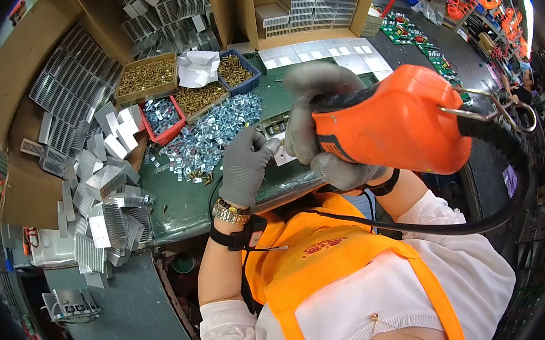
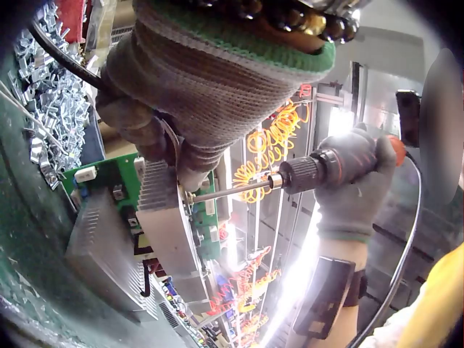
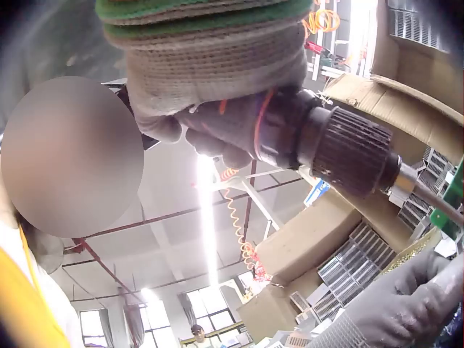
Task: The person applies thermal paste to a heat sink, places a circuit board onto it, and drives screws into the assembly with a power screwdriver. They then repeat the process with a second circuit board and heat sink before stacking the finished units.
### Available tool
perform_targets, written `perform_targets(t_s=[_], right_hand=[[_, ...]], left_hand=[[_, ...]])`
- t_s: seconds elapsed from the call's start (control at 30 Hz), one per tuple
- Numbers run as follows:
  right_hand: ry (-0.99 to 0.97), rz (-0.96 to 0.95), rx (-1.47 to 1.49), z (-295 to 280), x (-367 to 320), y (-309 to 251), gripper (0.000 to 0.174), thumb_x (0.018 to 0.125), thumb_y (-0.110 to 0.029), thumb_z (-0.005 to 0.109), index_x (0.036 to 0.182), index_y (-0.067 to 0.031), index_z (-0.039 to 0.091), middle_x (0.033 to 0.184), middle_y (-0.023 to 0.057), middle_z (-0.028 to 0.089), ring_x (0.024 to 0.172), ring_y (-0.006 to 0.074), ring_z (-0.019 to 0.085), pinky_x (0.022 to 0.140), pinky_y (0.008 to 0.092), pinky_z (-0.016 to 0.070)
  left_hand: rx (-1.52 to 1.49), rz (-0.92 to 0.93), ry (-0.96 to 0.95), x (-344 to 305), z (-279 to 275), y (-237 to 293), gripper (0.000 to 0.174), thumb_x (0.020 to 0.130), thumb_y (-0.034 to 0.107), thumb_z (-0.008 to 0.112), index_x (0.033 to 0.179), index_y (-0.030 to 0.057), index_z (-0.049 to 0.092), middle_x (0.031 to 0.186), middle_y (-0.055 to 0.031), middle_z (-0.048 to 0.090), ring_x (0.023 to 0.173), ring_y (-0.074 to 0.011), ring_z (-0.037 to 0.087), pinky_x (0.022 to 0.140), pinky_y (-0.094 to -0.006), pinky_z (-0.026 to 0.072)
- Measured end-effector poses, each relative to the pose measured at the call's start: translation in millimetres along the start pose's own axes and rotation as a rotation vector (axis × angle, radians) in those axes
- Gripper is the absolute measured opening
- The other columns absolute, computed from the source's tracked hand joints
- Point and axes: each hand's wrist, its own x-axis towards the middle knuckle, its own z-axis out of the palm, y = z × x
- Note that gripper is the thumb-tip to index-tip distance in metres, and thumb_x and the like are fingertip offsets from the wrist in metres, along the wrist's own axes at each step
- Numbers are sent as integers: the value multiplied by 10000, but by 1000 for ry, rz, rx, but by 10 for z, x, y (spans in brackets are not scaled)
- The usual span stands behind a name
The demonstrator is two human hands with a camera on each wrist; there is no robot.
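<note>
My right hand (image 1: 301, 128), in a grey glove, grips an orange electric screwdriver (image 1: 391, 121) that lies across the right of the head view. Its long bit (image 2: 232, 192) reaches the flat face of a finned aluminium heat sink (image 2: 170, 225) close to its end. There my gloved left hand (image 1: 244, 163) pinches the end of the heat sink, thumb on the flat side and fingers over the fins. Behind it stands a second heat sink (image 2: 105, 250), and a green circuit board (image 2: 101, 174) shows around both. The bit's very tip is hidden at the left thumb.
Loose metal clips (image 1: 217, 129) are heaped left of the work. Beyond them stand a red bin (image 1: 175, 132) of clips, a blue bin (image 1: 253, 81) and boxes of brass screws (image 1: 148, 77). Heat sinks (image 1: 108, 178) pile up at left. The screwdriver's black cable (image 1: 514, 188) loops at right.
</note>
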Motion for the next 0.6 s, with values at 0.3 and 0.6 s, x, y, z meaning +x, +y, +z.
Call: perform_targets(t_s=[0.3, 0.6], right_hand=[[346, -11, -138, -394, -140, -245, 537, 814, -199, 633, 1286, 29, 512, 895, 94, 633, 626, 109, 581, 596, 239, 485], [464, 845, -215, -1568, -450, 699, 391, 812, -302, 683, 1093, -48, 585, 642, 28, 615, 515, 114, 595, 481, 237, 452]], left_hand=[[-21, -18, -75, 90, -85, -143, 279, 877, 279, 674, 851, 8, 617, 681, -84, 579, 611, -191, 533, 575, -334, 427], [414, 10, -286, 623, -231, -412, 576, 995, 481, 418, 799, -9, 650, 694, -199, 600, 662, -364, 581, 659, -428, 464]])
